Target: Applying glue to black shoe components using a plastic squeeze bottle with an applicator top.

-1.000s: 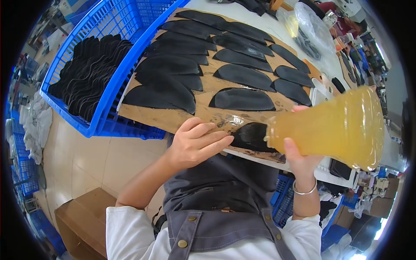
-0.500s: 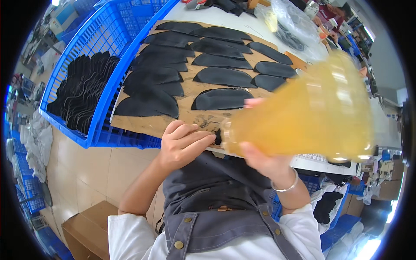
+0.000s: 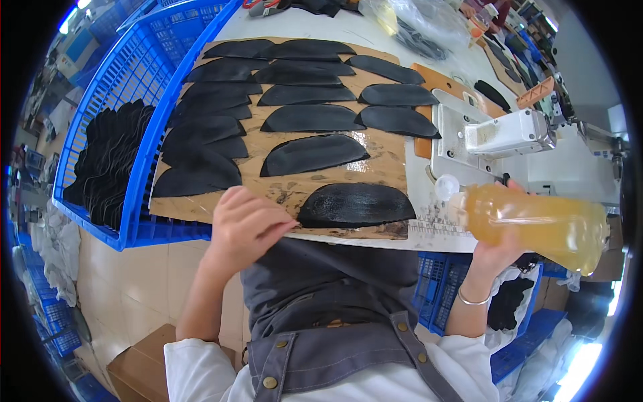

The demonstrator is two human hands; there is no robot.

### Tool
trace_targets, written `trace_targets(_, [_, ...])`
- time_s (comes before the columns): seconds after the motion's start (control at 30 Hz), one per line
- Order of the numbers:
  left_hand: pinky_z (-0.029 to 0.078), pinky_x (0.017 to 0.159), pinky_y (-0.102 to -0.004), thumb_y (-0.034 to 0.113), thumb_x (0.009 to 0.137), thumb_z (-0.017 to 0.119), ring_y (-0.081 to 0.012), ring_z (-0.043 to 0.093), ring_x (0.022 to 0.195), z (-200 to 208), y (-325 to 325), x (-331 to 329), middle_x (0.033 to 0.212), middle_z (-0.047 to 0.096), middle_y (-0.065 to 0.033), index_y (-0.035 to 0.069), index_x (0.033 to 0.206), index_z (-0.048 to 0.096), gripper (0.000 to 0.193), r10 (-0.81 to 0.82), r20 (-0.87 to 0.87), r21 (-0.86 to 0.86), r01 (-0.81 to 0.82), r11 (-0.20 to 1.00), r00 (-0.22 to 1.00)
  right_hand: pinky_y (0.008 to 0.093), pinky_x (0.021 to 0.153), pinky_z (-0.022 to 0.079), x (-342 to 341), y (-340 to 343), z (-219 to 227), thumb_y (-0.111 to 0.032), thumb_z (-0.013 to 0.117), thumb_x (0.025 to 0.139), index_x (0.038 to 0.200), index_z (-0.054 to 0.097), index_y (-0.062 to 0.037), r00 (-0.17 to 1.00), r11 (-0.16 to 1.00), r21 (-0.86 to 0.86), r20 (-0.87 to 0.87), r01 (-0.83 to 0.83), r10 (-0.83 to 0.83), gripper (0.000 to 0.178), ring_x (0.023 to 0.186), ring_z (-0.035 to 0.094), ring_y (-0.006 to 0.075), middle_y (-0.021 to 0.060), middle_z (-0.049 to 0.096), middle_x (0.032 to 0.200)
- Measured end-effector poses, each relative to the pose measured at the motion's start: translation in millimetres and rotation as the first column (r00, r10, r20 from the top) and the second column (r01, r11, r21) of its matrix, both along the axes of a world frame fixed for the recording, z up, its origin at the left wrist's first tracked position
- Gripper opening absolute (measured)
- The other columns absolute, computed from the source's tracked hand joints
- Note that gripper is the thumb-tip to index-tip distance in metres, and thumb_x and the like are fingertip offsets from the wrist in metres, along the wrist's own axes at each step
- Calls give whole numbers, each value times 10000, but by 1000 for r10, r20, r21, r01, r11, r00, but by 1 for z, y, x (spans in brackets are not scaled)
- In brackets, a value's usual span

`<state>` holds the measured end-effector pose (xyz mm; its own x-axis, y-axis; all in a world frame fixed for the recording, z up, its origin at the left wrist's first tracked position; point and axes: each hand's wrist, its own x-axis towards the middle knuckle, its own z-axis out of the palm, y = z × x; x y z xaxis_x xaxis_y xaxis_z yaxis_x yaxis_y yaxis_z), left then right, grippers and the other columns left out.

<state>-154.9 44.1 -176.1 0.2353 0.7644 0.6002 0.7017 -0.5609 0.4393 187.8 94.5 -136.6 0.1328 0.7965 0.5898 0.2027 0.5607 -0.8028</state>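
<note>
A black half-moon piece (image 3: 355, 206) lies at the front edge of the cardboard sheet (image 3: 281, 189), its upper face shiny in streaks. My left hand (image 3: 244, 221) is closed, fingertips pinched at the piece's left corner. To the right, my right hand (image 3: 499, 248) grips a clear plastic bottle (image 3: 536, 221) of yellowish fluid, tipped on its side with its narrow mouth toward the left. Part of that hand is behind the bottle. Several more black half-moon pieces (image 3: 313, 118) lie in overlapping columns across the cardboard.
At the left stands a blue plastic basket (image 3: 144, 161) with a stack of black wavy-edged pieces (image 3: 110, 167). A white sewing machine (image 3: 509, 134) stands at the right, beside a small white round cap (image 3: 447, 187). Clear plastic bags (image 3: 429, 23) lie at the back.
The bottle has swung down and right, away from the front black piece, which now shows fully with a shiny surface. My left hand stays at its left end. The whole view has shifted slightly.
</note>
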Motion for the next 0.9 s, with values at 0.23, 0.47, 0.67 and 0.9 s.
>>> trace_targets(0.23, [404,699,-342,176,598,792,-220,553,795,44,19,57,869,597,-31,103,816,624,285,-110,-21,-38,109,993,994,456,1043,304,3,-20,-17,-556,524,828,1320,399,-69,290,809,176,-873,-561,391,703,1239,393,316,115,406,1362])
trace_targets(0.47, [261,1044,-458,314,674,734,-314,330,1269,42,61,114,1321,413,-106,73,1054,583,475,-316,-253,-232,260,937,914,518,942,379,5,-28,-39,-550,585,795,1314,364,-141,77,816,89,-984,-571,161,696,1197,394,323,88,432,1297])
trace_targets(0.67, [243,1064,-470,315,680,734,-287,333,1283,49,60,116,1319,428,-96,68,1040,596,458,-314,-340,-270,228,935,886,518,936,384,6,-29,-46,-554,601,783,1311,367,-140,55,819,75,-990,-569,129,711,1179,414,338,94,430,1289])
trace_targets(0.9, [270,1046,-473,311,671,742,-273,394,1247,44,52,113,1290,475,-77,58,1060,605,484,-284,-298,-234,218,947,912,496,1039,315,5,-27,-46,-590,420,874,1317,387,-65,164,736,149,-928,-660,335,687,1203,455,289,77,481,1273])
